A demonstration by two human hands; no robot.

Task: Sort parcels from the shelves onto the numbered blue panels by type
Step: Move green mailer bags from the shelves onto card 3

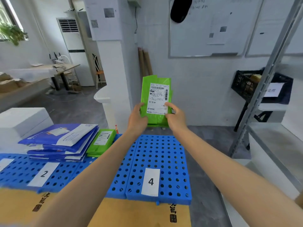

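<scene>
I hold a green parcel with a white shipping label upright in front of me, above the far edge of the blue panel marked 4. My left hand grips its lower left edge and my right hand grips its lower right edge, thumbs on the front. Another green parcel lies flat on the panel to the left of panel 4, partly behind my left forearm. A stack of blue mailers lies on the panel marked 2.
A metal shelf rack stands at the right, with a black crate behind it. Brown cardboard lies under the panels' near edge. A white box sits at the left; a white pillar rises behind.
</scene>
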